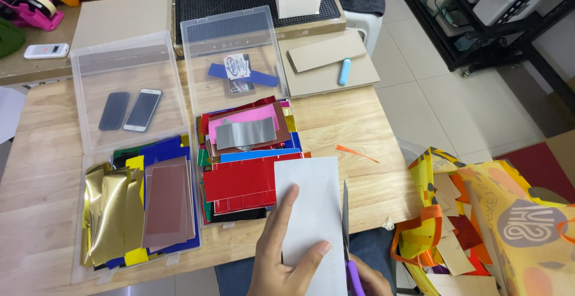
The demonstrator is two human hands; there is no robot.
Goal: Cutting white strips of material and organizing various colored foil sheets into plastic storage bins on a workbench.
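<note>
My left hand (281, 254) grips a white rectangular sheet of card (311, 212) over the table's near edge, thumb on top and fingers spread under it. My right hand (368, 279) is at the bottom edge of the view, holding purple-handled scissors (347, 236) whose blades run up along the sheet's right edge. Just behind the sheet lies a stack of shiny coloured foil pieces (245, 152), red on top in front, with pink and silver pieces above.
Two clear plastic boxes (126, 92) (233, 44) stand open on the wooden table (359, 128); the left lid holds two phones (133, 110). A yellow bag (479, 224) of paper scraps sits at the right. Cardboard pieces and a blue cutter (344, 71) lie behind.
</note>
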